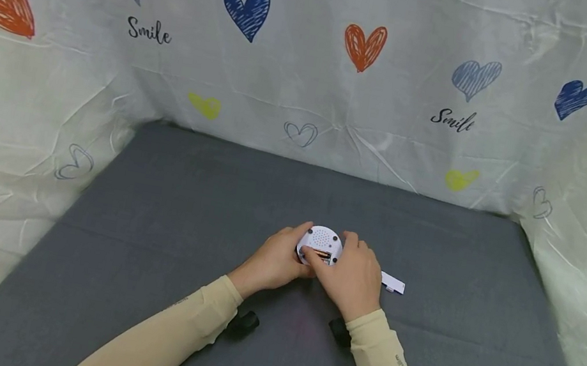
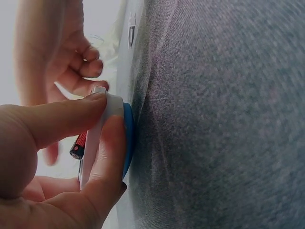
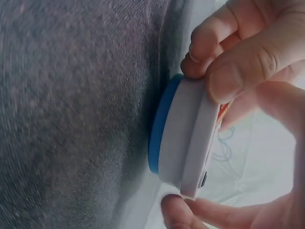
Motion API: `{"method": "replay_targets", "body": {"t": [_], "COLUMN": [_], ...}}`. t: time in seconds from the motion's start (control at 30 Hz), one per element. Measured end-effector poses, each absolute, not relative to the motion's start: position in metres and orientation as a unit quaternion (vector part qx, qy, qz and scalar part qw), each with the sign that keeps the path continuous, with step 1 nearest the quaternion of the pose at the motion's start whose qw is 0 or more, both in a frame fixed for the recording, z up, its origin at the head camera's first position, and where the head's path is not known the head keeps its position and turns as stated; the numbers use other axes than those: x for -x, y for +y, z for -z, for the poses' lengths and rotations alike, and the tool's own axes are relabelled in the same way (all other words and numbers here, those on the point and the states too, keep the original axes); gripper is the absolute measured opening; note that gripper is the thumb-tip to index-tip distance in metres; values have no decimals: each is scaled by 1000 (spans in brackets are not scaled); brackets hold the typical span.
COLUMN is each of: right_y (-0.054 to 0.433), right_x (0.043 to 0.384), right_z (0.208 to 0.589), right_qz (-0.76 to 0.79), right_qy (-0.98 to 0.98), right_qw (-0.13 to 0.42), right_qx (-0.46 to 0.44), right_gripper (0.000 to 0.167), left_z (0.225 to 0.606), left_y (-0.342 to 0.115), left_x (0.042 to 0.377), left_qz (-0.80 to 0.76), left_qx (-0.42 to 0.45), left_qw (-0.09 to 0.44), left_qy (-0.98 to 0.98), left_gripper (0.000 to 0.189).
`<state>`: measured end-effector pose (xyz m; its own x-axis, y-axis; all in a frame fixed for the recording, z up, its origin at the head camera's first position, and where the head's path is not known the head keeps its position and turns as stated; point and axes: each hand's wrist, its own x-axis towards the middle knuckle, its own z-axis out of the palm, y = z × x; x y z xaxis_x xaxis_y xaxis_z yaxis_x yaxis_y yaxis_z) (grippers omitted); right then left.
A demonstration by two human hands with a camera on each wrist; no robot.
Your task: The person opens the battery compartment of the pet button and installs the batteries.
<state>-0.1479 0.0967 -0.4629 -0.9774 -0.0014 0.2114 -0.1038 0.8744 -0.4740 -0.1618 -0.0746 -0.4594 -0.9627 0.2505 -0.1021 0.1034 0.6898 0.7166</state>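
Note:
A round white battery-powered device [image 1: 322,237] with a blue face faces down, its speaker holes and open battery compartment turned upward. My left hand [image 1: 277,258] grips its left side with thumb and fingers. From the right, my right hand [image 1: 353,277] curls its fingers at the device's edge, while its thumb reaches across to the compartment. An orange-and-black battery [image 1: 323,255] shows in that compartment; in the left wrist view, the end of a battery [image 2: 77,149] sticks out beyond the white back. How far the battery is seated cannot be told.
A small white battery cover [image 1: 392,282] with a tab lies on the grey cloth [image 1: 448,338], just right of my right hand. White fabric [image 1: 287,78] printed with hearts hangs around the back and sides. Black camera mounts [image 1: 243,323] sit under both wrists.

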Motion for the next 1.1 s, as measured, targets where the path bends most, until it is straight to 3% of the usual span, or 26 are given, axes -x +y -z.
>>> {"method": "replay_targets", "body": {"t": [0.2,0.83,1.1], "right_y": [97,93,94], "right_x": [149,148,147], "right_z": [463,463,462], "right_qz": [-268,-295,-285], "right_qy": [-962,-955,-958], "right_qw": [47,7,16], "right_qx": [-13,12,5], "right_gripper": [72,68,66], "left_z": [459,456,457], "left_y": [-74,-72,-71], "left_x": [161,157,157], "left_qz": [-381,-387,-378], "left_qx": [-102,-104,-101], "left_qw": [90,78,79], "left_qy": [915,913,917], "left_gripper": [98,94,93]}}
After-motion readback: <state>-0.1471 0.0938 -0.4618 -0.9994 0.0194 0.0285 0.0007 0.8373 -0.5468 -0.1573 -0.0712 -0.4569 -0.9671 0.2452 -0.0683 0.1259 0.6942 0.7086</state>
